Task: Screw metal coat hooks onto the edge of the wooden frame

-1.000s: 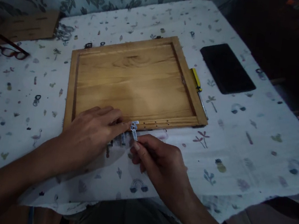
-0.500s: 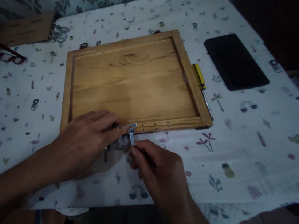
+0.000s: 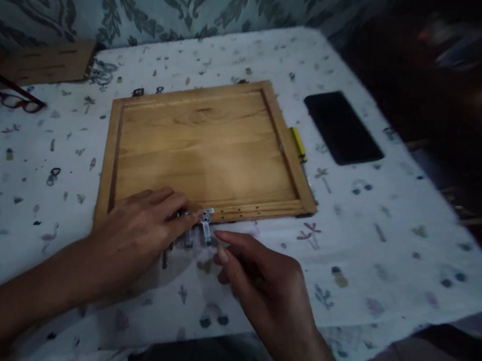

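Observation:
A square wooden panel (image 3: 210,147) with a raised frame lies flat on a patterned white tablecloth (image 3: 348,242). At its near edge sits a small metal hinge (image 3: 205,223). My left hand (image 3: 138,238) rests on the panel's near rail with its fingertips pinched on the hinge. My right hand (image 3: 263,284) hovers just right of the hinge, fingers loosely curled, its fingertips a little apart from the metal and holding nothing I can see.
A black phone (image 3: 341,127) lies right of the panel, and a yellow-handled screwdriver (image 3: 298,144) lies along the panel's right edge. Red glasses (image 3: 12,97) and a brown board (image 3: 43,60) are at the far left. A patterned curtain hangs behind.
My right hand has let go of the hinge and drawn back slightly toward me. My left hand stays on the hinge. The camera has tilted up and shifted.

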`<state>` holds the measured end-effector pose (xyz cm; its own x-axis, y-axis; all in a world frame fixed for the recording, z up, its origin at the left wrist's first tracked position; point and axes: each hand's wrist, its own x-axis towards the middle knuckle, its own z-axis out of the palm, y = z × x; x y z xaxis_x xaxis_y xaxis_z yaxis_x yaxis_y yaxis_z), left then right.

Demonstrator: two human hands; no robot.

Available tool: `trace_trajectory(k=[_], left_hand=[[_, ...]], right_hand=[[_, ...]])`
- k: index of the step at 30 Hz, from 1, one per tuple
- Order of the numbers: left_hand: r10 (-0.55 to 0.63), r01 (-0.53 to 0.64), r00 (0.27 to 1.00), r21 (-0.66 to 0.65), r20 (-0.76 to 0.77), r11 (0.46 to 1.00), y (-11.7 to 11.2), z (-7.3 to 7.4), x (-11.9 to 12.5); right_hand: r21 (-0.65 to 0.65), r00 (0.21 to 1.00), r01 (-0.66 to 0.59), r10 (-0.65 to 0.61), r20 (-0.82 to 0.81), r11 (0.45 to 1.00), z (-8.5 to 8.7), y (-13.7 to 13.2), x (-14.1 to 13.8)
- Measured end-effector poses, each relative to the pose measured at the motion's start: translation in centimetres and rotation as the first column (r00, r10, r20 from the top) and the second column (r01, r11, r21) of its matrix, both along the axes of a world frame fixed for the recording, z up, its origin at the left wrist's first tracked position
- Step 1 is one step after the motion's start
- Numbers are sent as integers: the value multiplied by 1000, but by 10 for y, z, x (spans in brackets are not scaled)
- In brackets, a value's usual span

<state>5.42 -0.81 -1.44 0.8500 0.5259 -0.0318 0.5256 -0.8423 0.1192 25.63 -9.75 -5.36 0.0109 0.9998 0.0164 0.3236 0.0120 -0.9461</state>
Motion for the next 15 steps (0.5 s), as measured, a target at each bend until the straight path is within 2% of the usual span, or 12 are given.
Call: trace_trajectory(k=[2, 4, 6, 8, 9, 15], left_hand=[[24, -24, 999, -19, -41, 1000, -1, -3, -1], [34, -34, 999, -7, -33, 999, -1, -9, -2], [46, -46, 999, 13, -3, 999, -1, -17, -2], [61, -62, 998, 18, 34, 998, -2, -22, -2], [67, -68, 996, 16, 52, 998, -2, -24, -2], [44, -43, 998, -25, 35, 999, 0, -18, -2]], right_hand=[[138, 976, 85, -110, 188, 987, 6, 4, 19], [309, 893, 174, -282, 351, 935, 11, 13, 43], [407, 787, 174, -375, 489, 896, 13, 28, 68], [401, 682, 178, -407, 608, 898, 13, 44, 89], [360, 631, 177, -386, 673, 916, 11, 53, 98], [236, 572, 137, -272, 774, 962, -1, 98, 119]])
